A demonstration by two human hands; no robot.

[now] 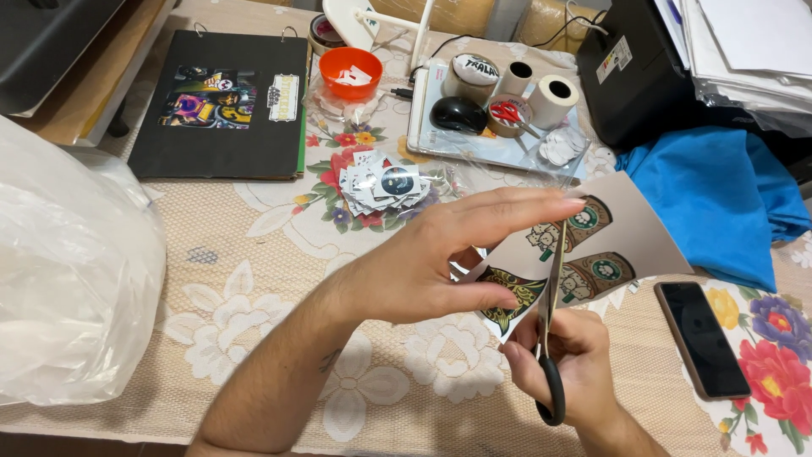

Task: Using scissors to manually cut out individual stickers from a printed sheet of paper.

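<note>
Head view of a table under a lace cloth with flower prints. The left hand [423, 262], at the centre of the view, pinches the near edge of a printed sheet [617, 228] between thumb and fingers, which are closed upon the paper. The right hand [571, 364], at 5 o'clock from the left hand, grips the black handles of a pair of scissors [550, 313]; its fingers are clamped on the handles, and the blades point toward 12 o'clock, across the sheet beside a printed cup figure. The sheet lies tilted, extending toward 2 o'clock from the left hand. At 3 o'clock from the right hand a dark phone [702, 338] rests flat, near but apart. At 1 o'clock a blue cloth [719, 203] is heaped. At 11 o'clock from the left hand sits a pile of cut stickers [385, 186]; beyond it, an orange bowl [350, 72]. A black album [220, 106] lies at 10 o'clock, and a clear plastic bag [68, 271] at 9 o'clock.
</note>
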